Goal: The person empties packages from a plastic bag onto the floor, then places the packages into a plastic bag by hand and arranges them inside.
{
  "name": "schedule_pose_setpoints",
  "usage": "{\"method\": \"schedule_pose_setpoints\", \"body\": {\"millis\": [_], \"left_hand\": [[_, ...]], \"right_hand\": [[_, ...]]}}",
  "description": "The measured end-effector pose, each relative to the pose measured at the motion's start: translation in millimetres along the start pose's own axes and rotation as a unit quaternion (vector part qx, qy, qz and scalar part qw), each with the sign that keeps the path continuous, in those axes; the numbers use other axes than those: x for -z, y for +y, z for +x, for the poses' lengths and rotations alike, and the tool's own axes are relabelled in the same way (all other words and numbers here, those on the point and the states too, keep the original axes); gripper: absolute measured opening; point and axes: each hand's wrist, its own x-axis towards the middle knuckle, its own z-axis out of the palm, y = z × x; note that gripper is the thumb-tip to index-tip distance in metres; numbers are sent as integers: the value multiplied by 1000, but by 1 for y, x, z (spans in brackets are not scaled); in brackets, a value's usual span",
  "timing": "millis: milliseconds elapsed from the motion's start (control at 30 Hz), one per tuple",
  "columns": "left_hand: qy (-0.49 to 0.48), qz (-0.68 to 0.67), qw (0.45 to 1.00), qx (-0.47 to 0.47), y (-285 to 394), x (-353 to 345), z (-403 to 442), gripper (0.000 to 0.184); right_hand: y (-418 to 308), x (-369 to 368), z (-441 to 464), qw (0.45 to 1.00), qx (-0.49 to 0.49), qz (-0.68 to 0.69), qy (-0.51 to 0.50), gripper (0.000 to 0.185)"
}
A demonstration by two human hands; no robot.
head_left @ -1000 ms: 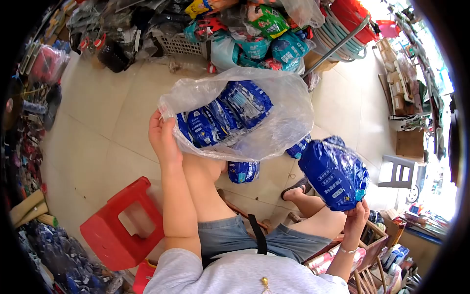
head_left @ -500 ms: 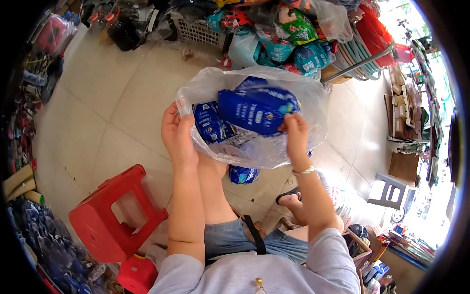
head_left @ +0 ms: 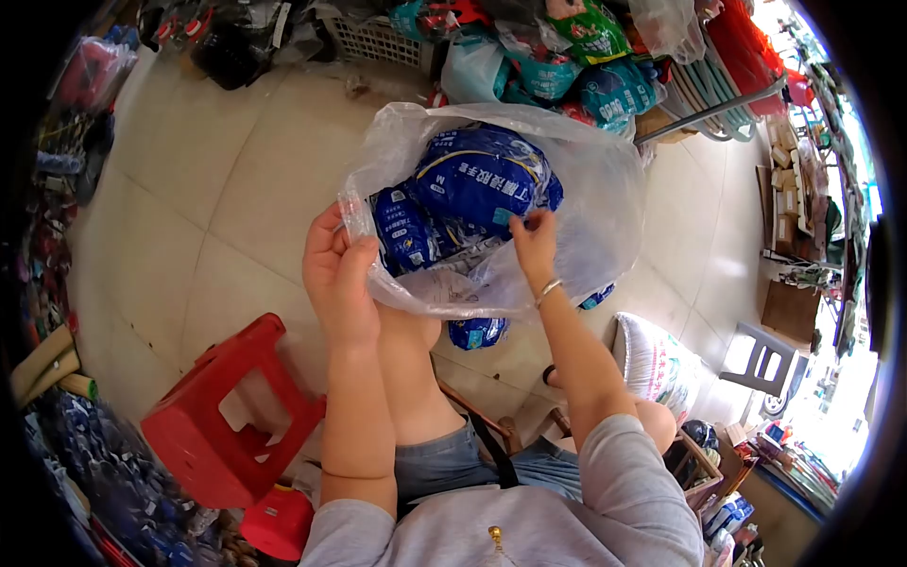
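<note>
A large clear plastic bag [head_left: 595,217] stands open-mouthed in front of my knees, with several blue packages inside. My left hand [head_left: 342,274] pinches the bag's left rim. At the bag's mouth, my right hand [head_left: 535,248] has its fingers closed at the lower right edge of a blue package [head_left: 477,175], which lies on top of the others. Beside it on the left is another blue package [head_left: 404,227]. One more blue package [head_left: 477,333] shows below the bag's near edge, and part of another peeks out at its lower right.
At the left stands a red stool [head_left: 213,416] with a red object [head_left: 276,522] beside it. A white printed sack [head_left: 657,364] and a grey stool [head_left: 761,359] are on the right. Bagged goods and a grey basket [head_left: 373,40] line the far side.
My right hand has carried a blue package from the right side into the bag's mouth, where its printed face has turned. My left hand still holds the rim. The view has shifted slightly.
</note>
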Motion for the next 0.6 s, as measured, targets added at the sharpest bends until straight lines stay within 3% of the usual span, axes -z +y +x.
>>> {"method": "schedule_pose_setpoints", "body": {"millis": [33,100,233,300,400,467,500,567,600], "left_hand": [[3,5,1000,-2,1,0,-1,41],[0,13,1000,-3,1,-3,-3,42],[25,-9,999,-19,1,-16,-2,40],[11,5,1000,-15,1,-14,-1,41],[-7,31,999,-4,-1,-13,-2,42],[-10,50,999,3,-4,-12,-1,41],[-13,64,998,5,-6,-11,-2,41],[-19,81,996,8,-7,-12,-3,41],[-20,72,997,2,-6,-14,-3,41]], "right_hand": [[6,-6,12,1000,-4,3,1,40],[11,-16,29,987,84,39,132,45],[15,-16,32,989,103,23,104,41],[26,-7,22,996,-54,-20,-70,39],[68,-10,-13,990,-69,-93,-77,30],[89,-8,-25,966,-153,-78,-194,35],[92,-12,-28,965,-157,-75,-196,35],[97,-21,-26,980,-136,143,-32,51],[69,-5,-19,969,-232,83,-26,76]]}}
